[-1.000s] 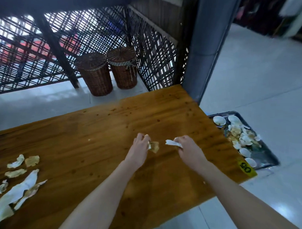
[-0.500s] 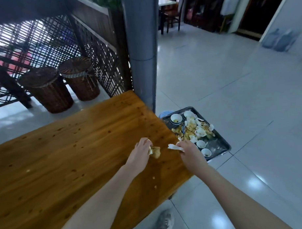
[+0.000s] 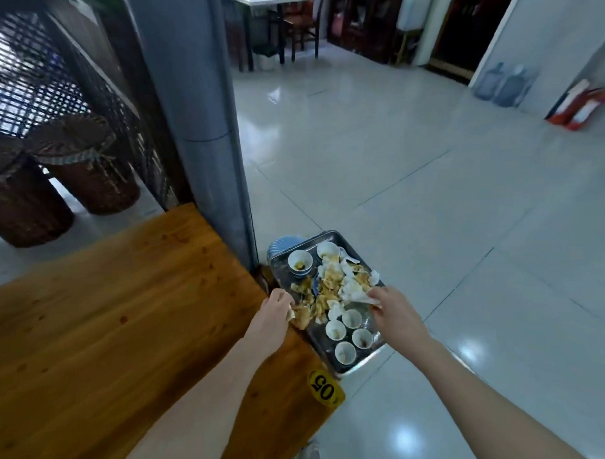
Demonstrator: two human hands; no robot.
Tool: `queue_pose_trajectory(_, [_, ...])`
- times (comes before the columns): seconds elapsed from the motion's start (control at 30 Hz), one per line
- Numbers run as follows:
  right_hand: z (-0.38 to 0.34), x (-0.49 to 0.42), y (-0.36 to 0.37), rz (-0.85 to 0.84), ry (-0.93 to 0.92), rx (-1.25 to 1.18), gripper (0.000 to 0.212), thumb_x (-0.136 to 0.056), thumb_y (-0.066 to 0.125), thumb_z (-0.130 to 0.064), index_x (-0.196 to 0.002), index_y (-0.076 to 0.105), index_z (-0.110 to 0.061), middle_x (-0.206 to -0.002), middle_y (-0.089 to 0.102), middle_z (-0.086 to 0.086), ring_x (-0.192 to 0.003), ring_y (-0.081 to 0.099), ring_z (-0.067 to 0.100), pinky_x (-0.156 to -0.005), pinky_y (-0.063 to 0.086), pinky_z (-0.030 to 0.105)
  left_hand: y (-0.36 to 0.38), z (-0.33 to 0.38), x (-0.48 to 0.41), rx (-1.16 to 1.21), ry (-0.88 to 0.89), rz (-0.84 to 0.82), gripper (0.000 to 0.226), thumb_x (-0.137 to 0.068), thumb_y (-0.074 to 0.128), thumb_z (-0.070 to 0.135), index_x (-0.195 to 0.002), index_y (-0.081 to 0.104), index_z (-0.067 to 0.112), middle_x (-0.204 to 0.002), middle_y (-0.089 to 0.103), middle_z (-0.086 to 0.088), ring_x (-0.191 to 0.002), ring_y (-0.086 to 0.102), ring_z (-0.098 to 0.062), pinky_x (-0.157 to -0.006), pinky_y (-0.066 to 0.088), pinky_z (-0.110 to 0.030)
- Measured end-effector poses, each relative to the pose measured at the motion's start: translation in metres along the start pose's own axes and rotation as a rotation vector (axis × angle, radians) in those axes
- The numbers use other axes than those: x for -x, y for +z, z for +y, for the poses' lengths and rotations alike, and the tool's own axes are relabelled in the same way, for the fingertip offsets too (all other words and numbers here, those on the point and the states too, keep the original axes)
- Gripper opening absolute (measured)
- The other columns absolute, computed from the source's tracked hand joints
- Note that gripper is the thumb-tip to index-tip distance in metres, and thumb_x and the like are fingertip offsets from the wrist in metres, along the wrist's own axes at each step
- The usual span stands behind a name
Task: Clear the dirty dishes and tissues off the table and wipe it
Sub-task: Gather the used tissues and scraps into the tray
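Observation:
A metal tray (image 3: 364,358) sits low beside the right end of the wooden table (image 3: 126,321). It holds several small white cups (image 3: 335,329), two bowls (image 3: 299,260) and a heap of stained tissues (image 3: 334,286). My left hand (image 3: 274,311) is at the table's right edge and pinches a brown-stained tissue (image 3: 301,317) over the tray's near-left rim. My right hand (image 3: 393,310) is over the tray and grips a white tissue (image 3: 360,296) that touches the heap.
A grey pillar (image 3: 201,130) rises right behind the table's far corner. Two wicker baskets (image 3: 86,168) stand on the floor at the left, by a lattice screen. A yellow tag marked 05 (image 3: 325,388) is on the table's near corner. Tiled floor (image 3: 430,207) spreads to the right.
Both hands have moved right, off the tabletop to the tray, each still with its tissue. My view has swung right, so the tissues at the table's left end have dropped out of sight.

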State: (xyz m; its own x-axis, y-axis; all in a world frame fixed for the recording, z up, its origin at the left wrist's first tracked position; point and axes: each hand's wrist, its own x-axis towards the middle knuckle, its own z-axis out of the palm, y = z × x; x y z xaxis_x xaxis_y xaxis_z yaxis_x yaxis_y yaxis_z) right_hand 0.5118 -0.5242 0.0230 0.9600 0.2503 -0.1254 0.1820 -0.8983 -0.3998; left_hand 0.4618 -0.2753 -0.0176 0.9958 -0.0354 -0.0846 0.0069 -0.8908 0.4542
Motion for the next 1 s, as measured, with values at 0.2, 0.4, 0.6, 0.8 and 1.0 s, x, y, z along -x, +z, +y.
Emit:
queue_pose_trajectory(0.2, [0.034, -0.043, -0.014, -0.014, 0.076, -0.004, 0.029, -0.091, 0.054, -0.014, -0.12, 0.058, -0.021, -0.115, 0.05, 0.002, -0.101, 0.052, 0.018, -0.084, 0.046, 0.033, 0.005, 0.016, -0.059, 0.021, 0.018, -0.017, 0.033, -0.096, 0.051, 0.006, -0.128, 0.049, 0.012, -0.136, 0.038, -0.003, -0.109, 0.049, -0.017, -0.093, 0.045, -0.028])
queue_pose_trajectory(0.4, [0.04, -0.081, -0.001, -0.066, 0.031, -0.026, 0.029, -0.09, 0.052, -0.013, -0.119, 0.055, -0.019, -0.117, 0.049, 0.0, -0.106, 0.05, 0.02, -0.077, 0.042, 0.029, 0.022, 0.02, -0.092, 0.041, -0.009, -0.048, 0.035, -0.093, 0.053, 0.005, -0.126, 0.051, 0.015, -0.131, 0.04, 0.0, -0.106, 0.051, -0.014, -0.09, 0.049, -0.028])
queue_pose_trajectory(0.6, [0.047, -0.13, 0.007, -0.125, -0.032, -0.032, 0.029, -0.091, 0.053, -0.013, -0.12, 0.055, -0.016, -0.116, 0.05, 0.003, -0.1, 0.053, 0.021, -0.078, 0.045, 0.031, 0.03, 0.019, -0.12, 0.081, -0.107, -0.024, 0.032, -0.093, 0.057, 0.01, -0.122, 0.051, 0.02, -0.134, 0.037, 0.005, -0.11, 0.047, -0.011, -0.087, 0.046, -0.021])
queue_pose_trajectory(0.8, [0.059, -0.181, 0.015, -0.248, -0.127, -0.061, 0.034, -0.091, 0.056, -0.016, -0.126, 0.054, -0.017, -0.122, 0.052, 0.003, -0.108, 0.055, 0.023, -0.087, 0.047, 0.033, 0.036, 0.022, -0.154, 0.097, -0.259, -0.003, 0.035, -0.089, 0.059, 0.002, -0.119, 0.051, 0.019, -0.135, 0.037, 0.002, -0.112, 0.047, -0.016, -0.09, 0.048, -0.029])
queue_pose_trajectory(1.0, [0.079, -0.229, 0.016, -0.376, -0.235, 0.042, 0.052, -0.089, 0.06, -0.016, -0.138, 0.044, -0.021, -0.139, 0.045, 0.004, -0.12, 0.05, 0.025, -0.099, 0.042, 0.036, 0.05, 0.036, -0.193, 0.141, -0.35, 0.025, 0.035, -0.091, 0.056, 0.0, -0.122, 0.052, 0.015, -0.133, 0.038, 0.001, -0.114, 0.047, -0.019, -0.088, 0.04, -0.022])
